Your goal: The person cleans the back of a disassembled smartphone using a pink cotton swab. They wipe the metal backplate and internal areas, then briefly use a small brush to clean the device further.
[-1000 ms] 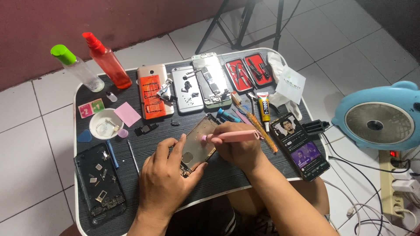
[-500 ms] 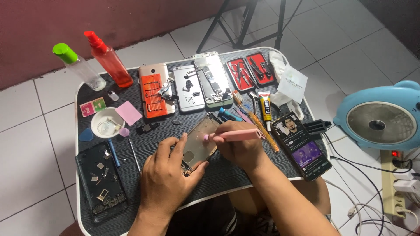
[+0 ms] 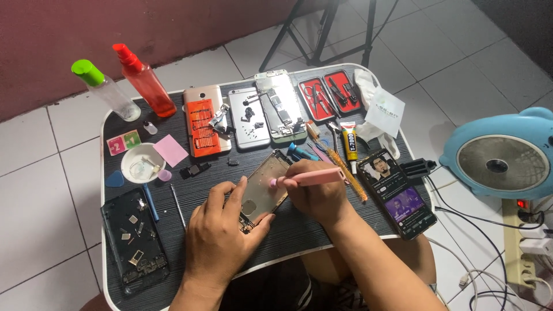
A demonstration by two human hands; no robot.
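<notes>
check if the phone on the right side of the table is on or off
On. The phone lies face up beside the right hand, its screen lit and showing coloured pictures.

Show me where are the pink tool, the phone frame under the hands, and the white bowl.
pink tool [image 3: 314,177], head view, middle of its handle
phone frame [image 3: 264,187], head view, bare back plate
white bowl [image 3: 138,152], head view, upper rim

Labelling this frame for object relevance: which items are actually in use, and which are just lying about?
In use:
- left hand steadying the phone frame
- right hand holding the pink tool, tip on the frame

Lying about:
- red spray bottle
- green-capped bottle
- white bowl
- glue tube
- lit phone
- red tool case
- blue fan
</notes>
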